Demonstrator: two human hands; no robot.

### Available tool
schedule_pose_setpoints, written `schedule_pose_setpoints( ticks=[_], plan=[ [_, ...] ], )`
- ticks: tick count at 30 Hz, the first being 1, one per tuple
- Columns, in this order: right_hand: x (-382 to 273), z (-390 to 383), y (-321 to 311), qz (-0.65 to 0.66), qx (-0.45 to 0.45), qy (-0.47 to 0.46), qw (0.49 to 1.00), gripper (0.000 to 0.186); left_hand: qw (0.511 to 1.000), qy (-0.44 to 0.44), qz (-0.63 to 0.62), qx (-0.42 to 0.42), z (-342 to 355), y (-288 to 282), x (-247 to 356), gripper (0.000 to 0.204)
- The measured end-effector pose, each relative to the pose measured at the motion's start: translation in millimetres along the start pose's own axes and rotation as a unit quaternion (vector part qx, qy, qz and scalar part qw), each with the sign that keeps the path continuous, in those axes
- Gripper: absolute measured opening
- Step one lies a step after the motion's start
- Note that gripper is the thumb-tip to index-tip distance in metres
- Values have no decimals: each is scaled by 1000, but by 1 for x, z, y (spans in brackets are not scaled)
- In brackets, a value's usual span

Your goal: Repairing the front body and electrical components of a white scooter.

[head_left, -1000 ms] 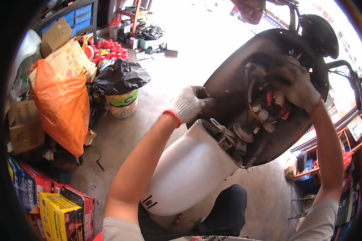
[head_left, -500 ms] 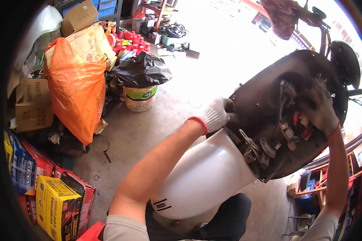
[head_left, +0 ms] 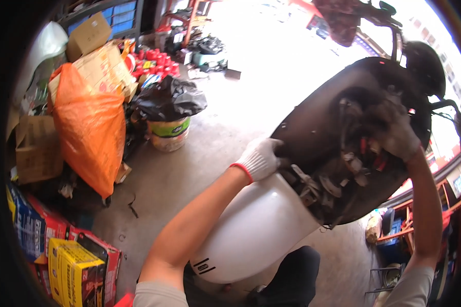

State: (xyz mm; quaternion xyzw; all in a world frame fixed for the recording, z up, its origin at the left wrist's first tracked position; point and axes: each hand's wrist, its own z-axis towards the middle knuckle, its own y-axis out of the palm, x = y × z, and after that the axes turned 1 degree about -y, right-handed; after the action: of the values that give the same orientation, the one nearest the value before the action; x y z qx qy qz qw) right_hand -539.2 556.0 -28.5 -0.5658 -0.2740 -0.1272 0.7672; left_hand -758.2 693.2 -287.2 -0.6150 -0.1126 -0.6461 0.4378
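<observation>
A scooter with a black shell [head_left: 312, 120] and a smooth white body panel [head_left: 256, 230] leans across the space before me. My left hand [head_left: 261, 159], in a white knit glove with a red cuff, is closed on the black shell's left edge, just above the white panel. My right hand [head_left: 398, 130], also gloved, reaches into the shell's hollow; its fingers are blurred and partly in shadow. Beside it hang wires with red connectors [head_left: 379, 162]. Lower in the hollow sit metal brackets [head_left: 305, 176] and a rounded grey part [head_left: 330, 186].
At left are an orange bag [head_left: 89, 133], cardboard boxes [head_left: 40, 148] and a yellow box [head_left: 76, 273]. A bucket [head_left: 169, 134] under a black plastic bag stands beyond my left arm. An orange-framed rack [head_left: 410, 233] is at right. My dark-clad knee [head_left: 297, 271] is beside the white panel.
The view has shifted, so the scooter and both hands appear slightly farther left. My left hand keeps its place at the shell's edge; my right hand stays in the hollow, now more blurred.
</observation>
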Motion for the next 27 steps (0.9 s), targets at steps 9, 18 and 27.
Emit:
schedule_pose_setpoints(
  ticks=[9,18,27],
  plan=[
    [-22,16,-15,-15,-78,27,996,40,992,-91,-88,24,-12,-25,24,22],
    [-38,10,-23,21,-68,28,997,35,990,-17,-61,128,-5,-14,58,19],
    [-84,-14,-13,-59,88,-21,994,35,992,-31,4,122,-1,-19,42,31]
  ],
)
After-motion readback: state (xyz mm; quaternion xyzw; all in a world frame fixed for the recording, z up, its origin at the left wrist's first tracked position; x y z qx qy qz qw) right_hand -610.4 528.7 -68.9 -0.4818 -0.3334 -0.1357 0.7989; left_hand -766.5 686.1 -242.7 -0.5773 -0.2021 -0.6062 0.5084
